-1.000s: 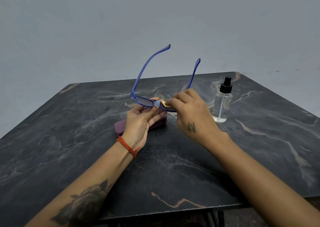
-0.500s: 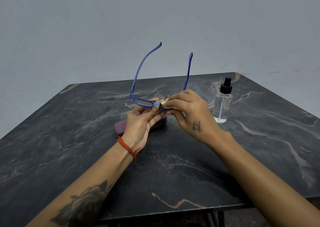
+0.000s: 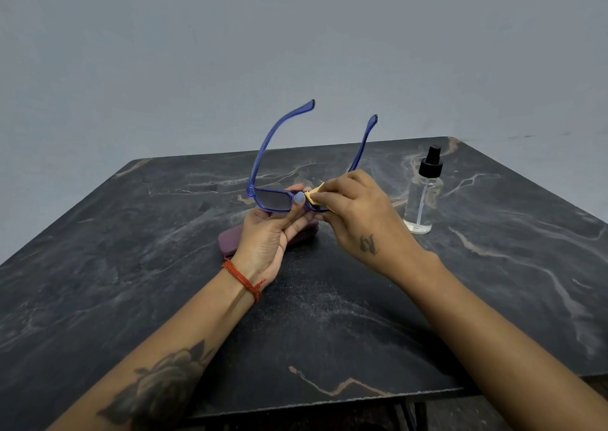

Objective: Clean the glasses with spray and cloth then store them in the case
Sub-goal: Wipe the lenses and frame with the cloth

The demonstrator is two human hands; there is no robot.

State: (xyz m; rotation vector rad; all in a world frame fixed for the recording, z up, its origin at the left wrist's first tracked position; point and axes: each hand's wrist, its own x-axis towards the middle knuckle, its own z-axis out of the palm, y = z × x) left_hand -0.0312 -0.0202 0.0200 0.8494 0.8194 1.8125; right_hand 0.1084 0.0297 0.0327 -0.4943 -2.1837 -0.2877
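Note:
Blue-framed glasses with dark lenses hang above the table, temples open and pointing up and away. My left hand grips the frame at the bridge, thumb on the front. My right hand pinches a small yellow cloth against the right lens, which is hidden under the fingers. A maroon glasses case lies on the table beneath my left hand, mostly covered by it. The clear spray bottle with a black pump stands upright to the right of my right hand.
The dark marble table has its front edge near the bottom of the view and its far edge behind the glasses. A grey wall rises beyond it.
The glasses tilted so the left lens faces me more, and the temples swung slightly to the right. My right hand shifted a little over the right lens with the cloth.

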